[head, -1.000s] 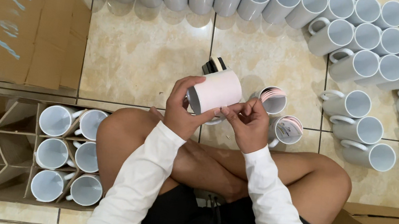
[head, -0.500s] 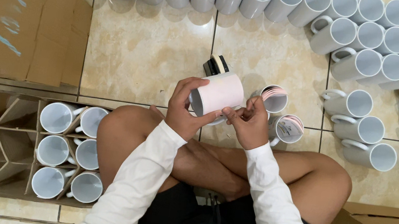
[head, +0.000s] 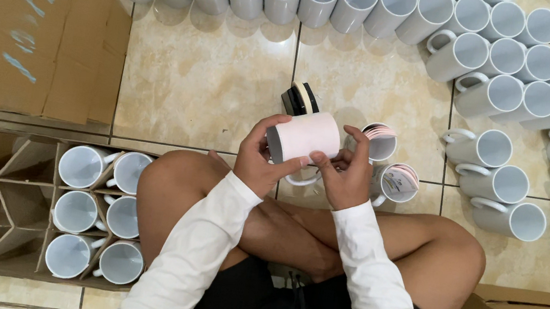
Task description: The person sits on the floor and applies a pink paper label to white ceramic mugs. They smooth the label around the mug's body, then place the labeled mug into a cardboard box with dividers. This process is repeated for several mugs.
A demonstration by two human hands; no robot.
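Both your hands grip the paper-wrapped white mug [head: 303, 137] above your crossed legs: left hand [head: 261, 163] curled round its open end, right hand [head: 347, 179] with fingers pressed onto the sheet. Since a second ago it has barely shifted, so the wrapping looks mid-way.

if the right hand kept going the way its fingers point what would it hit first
Probably the mug it already touches: the right hand points up-left at its paper-wrapped side, held by the left hand.
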